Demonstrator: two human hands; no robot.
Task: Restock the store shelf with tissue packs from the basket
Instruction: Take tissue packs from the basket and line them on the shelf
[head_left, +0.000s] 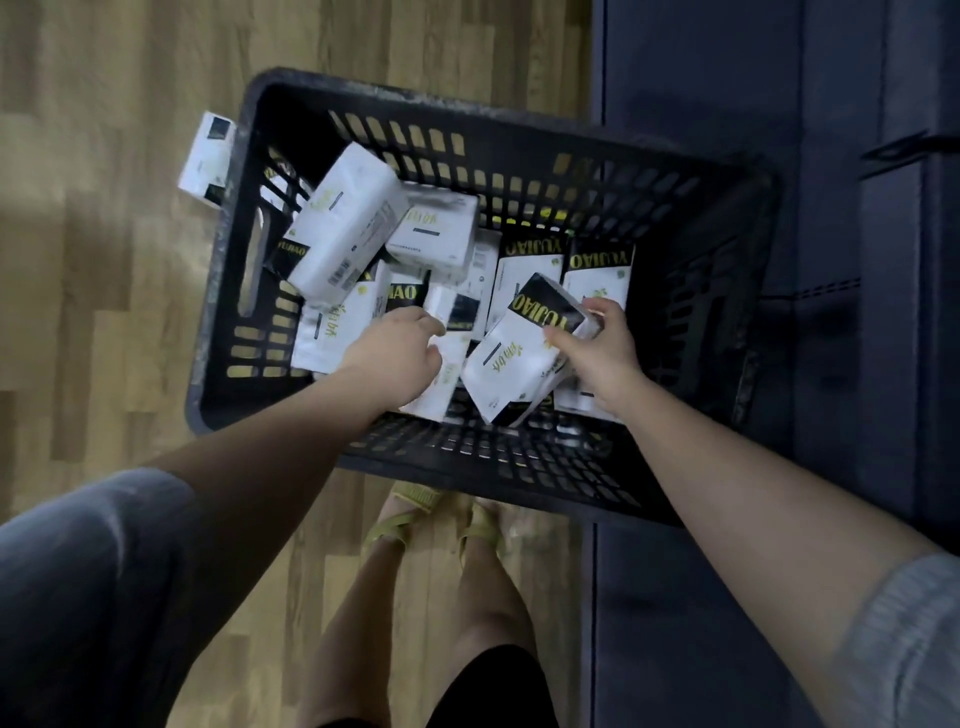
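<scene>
Both hands are down inside the black perforated plastic basket (498, 140), which sits on the floor at the person's feet. The right hand (597, 353) grips a white soft tissue pack with a black printed end (524, 348), thumb on its face and fingers curled round its far edge; the pack is tilted up out of the pile. The left hand (400, 348) reaches onto a neighbouring white pack (441, 384) lying among the others; its fingers curl down towards that pack, but the blur hides whether they have closed on it, so I cannot tell. The two hands are near each other but apart.

The remaining packs lie jumbled in the basket, several leaning on one another, and one large white pack (348, 228) is propped high against the left wall. One more pack (205, 156) lies outside the basket, just beside its far left corner.

The soft wrap looks slippery, so a one-handed grip by the end could let the lifted pack slide free. Pulling a pack from low in the heap could topple the propped one. The stray pack on the floor could be missed or stepped on.

The floor is pale wood-look plank (104, 260). A dark blue panelled surface (727, 104) runs along the right; no shelf is plainly in view.
</scene>
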